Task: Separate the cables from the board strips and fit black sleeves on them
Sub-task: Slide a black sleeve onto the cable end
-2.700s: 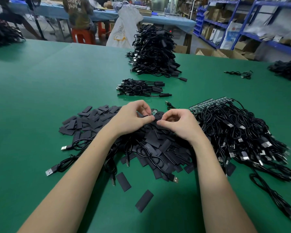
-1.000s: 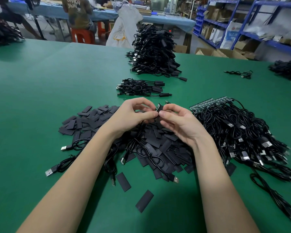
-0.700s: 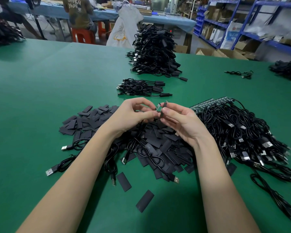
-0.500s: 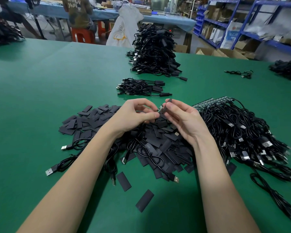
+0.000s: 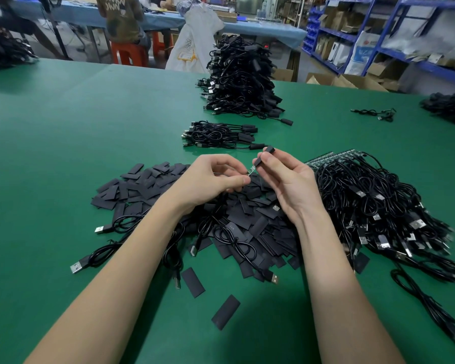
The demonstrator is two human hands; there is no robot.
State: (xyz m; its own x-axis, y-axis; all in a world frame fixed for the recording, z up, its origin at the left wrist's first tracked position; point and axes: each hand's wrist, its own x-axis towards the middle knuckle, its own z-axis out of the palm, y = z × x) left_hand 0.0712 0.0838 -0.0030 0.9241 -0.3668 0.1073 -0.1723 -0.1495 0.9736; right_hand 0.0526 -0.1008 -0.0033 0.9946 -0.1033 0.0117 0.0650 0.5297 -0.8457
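Observation:
Above a heap of flat black sleeves (image 5: pixel 247 224) my left hand (image 5: pixel 210 179) pinches a cable by its small green board end (image 5: pixel 251 170). My right hand (image 5: pixel 286 179) pinches one black sleeve (image 5: pixel 263 155) between thumb and fingers, its lower mouth just at the board's tip. The cable's cord drops under my left hand into the heap, out of sight. To the right lies a big tangle of black cables (image 5: pixel 378 206) still joined to green board strips (image 5: pixel 334 156).
Loose USB cables (image 5: pixel 95 258) trail off the heap's left side. A small batch of sleeved cables (image 5: pixel 221 135) and a tall stack (image 5: pixel 239 82) lie further back. Stray sleeves (image 5: pixel 225 311) lie near me. A person sits at a far table.
My right hand lifted a sleeve out of the heap and turned it end-on to the board tip that my left hand holds. Both hands rose slightly off the heap.

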